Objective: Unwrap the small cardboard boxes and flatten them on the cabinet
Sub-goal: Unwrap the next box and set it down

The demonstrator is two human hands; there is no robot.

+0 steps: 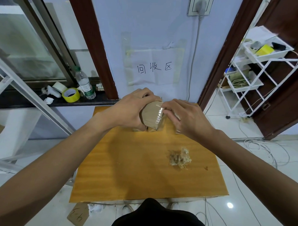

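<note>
On the sill at far left we note a yellow tape roll (70, 95) with a clear water bottle (85, 84) beside it. The left hand (128, 110) curls round a small cardboard box (151, 115) at the far end of the wooden worktop (126, 162). Clear tape (159, 113) shines along the box's right edge. The right hand (187, 119) pinches that taped edge, fingers bent. More cardboard peeks out under both hands; we cannot tell how many pieces. Right of centre, nearer us, a crumpled tape wad (179, 158) lies on the worktop. A white rack (257, 74) stands far right.
</note>
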